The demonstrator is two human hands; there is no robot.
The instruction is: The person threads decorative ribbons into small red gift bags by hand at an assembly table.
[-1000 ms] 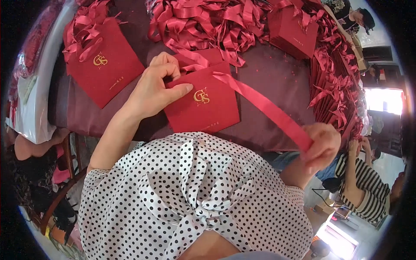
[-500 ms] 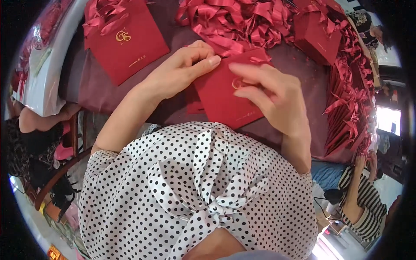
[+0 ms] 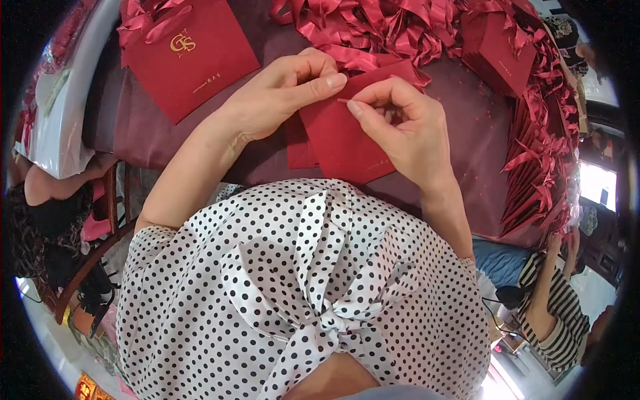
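A red paper gift bag lies tilted on the dark cloth in front of me, and a second red bag shows partly from beneath it. My left hand is closed at the upper left corner of the top bag, thumb over its edge, beside a shiny red ribbon. Over the bag's front, my right hand pinches thumb against forefinger. A thin reddish strip pokes out at those fingertips, too small to make out fully. The right hand covers much of the bag's gold print.
Another red bag with ribbon handles lies at the far left. Heaped ribbon-handled bags fill the back, with a stack and a row along the right. A person in striped clothing is at the right edge.
My right hand has drawn its fingers together into a pinch and moved slightly left, nearer the left thumb. The left hand keeps its place at the bag's corner.
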